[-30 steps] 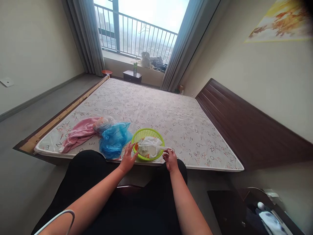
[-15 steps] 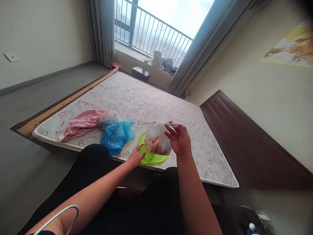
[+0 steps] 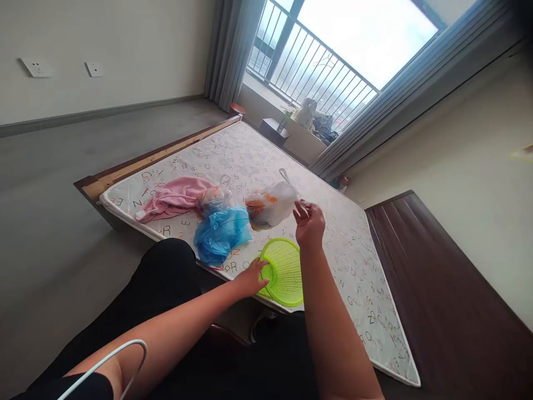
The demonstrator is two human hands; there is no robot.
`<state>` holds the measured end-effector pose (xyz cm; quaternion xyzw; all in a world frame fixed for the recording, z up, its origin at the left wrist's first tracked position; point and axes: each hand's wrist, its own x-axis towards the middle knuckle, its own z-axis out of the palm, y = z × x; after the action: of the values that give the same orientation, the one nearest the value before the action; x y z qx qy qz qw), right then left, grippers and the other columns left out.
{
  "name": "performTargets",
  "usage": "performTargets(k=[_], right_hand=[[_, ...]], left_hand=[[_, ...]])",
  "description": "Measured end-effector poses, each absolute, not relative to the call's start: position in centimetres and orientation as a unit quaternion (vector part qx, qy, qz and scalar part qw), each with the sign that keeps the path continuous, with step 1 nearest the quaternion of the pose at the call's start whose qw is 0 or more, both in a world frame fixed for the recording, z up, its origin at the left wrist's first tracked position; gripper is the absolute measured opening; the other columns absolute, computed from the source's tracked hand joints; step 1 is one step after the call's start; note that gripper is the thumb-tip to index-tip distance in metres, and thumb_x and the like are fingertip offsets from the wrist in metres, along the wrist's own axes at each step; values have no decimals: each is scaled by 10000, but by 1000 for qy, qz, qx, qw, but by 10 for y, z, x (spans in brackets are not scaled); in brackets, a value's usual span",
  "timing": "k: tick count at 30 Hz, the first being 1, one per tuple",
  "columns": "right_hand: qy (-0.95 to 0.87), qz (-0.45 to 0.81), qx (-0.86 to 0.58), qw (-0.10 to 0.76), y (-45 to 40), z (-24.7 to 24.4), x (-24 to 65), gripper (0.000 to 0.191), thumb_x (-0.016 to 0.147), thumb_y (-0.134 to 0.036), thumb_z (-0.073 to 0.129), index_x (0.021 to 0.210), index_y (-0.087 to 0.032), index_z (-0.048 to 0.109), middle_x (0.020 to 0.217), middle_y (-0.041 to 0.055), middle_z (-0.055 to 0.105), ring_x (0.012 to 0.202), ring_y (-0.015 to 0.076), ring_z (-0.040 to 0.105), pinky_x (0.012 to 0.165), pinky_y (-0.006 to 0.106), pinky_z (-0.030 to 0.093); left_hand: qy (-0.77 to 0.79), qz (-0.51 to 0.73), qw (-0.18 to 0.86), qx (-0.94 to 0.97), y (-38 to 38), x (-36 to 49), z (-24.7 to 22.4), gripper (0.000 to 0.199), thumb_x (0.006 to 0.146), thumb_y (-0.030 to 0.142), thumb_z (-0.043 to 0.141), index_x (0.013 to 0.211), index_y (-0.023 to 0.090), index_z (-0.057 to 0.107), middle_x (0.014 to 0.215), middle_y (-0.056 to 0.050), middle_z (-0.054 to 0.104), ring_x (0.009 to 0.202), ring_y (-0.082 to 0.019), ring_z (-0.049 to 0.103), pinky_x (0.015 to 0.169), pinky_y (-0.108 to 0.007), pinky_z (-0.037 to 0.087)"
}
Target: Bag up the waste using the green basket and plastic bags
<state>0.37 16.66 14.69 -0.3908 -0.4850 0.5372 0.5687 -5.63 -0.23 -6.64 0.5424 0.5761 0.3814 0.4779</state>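
My left hand (image 3: 250, 278) grips a bright green plastic mesh basket (image 3: 287, 272) at its narrow end, thumb and fingers on either side. The basket lies tipped near the mattress edge, its wide rim turned to the right. Beyond it, my right hand (image 3: 310, 225) has its fingers closed on a handle of a translucent white plastic bag (image 3: 277, 203) with orange print. The bag sags to the left of that hand, over the mattress; its contents cannot be made out. A crumpled blue plastic bag (image 3: 220, 236) lies between the basket and a pink cloth (image 3: 179, 197).
Another clear plastic bag (image 3: 216, 200) lies beside the cloth on the letter-patterned mattress (image 3: 350, 255). A dark headboard (image 3: 449, 278) rises at the right. Across the bed are a small nightstand (image 3: 272, 130) and a window ledge (image 3: 306, 141) with bags on it.
My right hand has carried the white bag away from the basket, farther over the mattress. The basket has tipped onto its side in my left hand. The view has swung left.
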Motion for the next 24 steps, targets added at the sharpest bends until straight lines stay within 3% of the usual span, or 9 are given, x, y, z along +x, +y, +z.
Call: performTargets(k=[4,7,10,11,13,15,17,21,24], right_hand=[[-607,497,-525,330,131,70,-11,281,777,-482,662,856,-220,599,928,53,739,947,240,727,735,320,569],[-698,420,-516,264,96,39,-3,247,781,-432,702,911,-222,703,964,63,758,998,269,703,886,396,555],[-764,335,-489,253,68,33,28,292,857,-409,670,1100,-258,732,1176,78,748,1149,291,675,1049,469,502],[-773,313,-488,260,60,34,44,303,886,-405,651,1143,-264,726,1217,84,738,1188,294,663,1080,485,488],[-772,264,-502,286,44,33,83,307,924,-393,614,1188,-271,713,1258,95,722,1231,301,647,1108,513,477],[-761,226,-526,306,26,25,128,304,943,-377,588,1208,-280,700,1287,98,710,1262,309,635,1122,545,471],[-753,203,-545,308,3,9,173,288,950,-369,576,1198,-288,698,1275,96,715,1257,317,641,1116,570,479],[-743,166,-578,293,-41,-22,240,246,956,-367,569,1109,-262,730,1159,104,751,1099,314,713,1004,552,564],[-733,141,-600,288,-59,-30,254,266,990,-336,531,1120,-210,726,1136,119,752,1047,280,728,945,488,597]], left_hand=[[575,370,458,568,0,-68,-51,608,825,333,715,1419,235,634,1665,-165,361,1457,-422,459,1212,-554,368],[573,377,397,610,5,-85,-35,417,815,283,695,1227,245,741,1595,-130,469,1354,-376,559,1172,-490,421],[574,367,381,626,15,-124,-25,125,810,341,707,872,254,771,1087,-99,744,975,-287,705,944,-384,538],[581,356,383,624,21,-144,-23,163,797,371,725,688,251,710,833,-77,725,812,-267,694,847,-365,543],[630,330,364,602,35,-196,-22,326,795,369,729,532,244,582,613,-47,613,660,-239,637,748,-342,512],[720,328,279,545,54,-257,-24,313,836,323,681,566,224,558,654,-57,622,722,-241,647,791,-334,497],[799,358,154,458,72,-319,-30,165,863,270,646,732,173,617,926,-119,702,976,-269,655,949,-366,476],[876,348,39,331,85,-410,-59,359,972,311,554,1113,-17,584,1522,-173,467,1483,-410,287,1179,-582,213],[903,314,165,241,75,-437,-86,550,643,258,916,987,14,562,1530,-242,470,1501,-384,295,1199,-652,198]])
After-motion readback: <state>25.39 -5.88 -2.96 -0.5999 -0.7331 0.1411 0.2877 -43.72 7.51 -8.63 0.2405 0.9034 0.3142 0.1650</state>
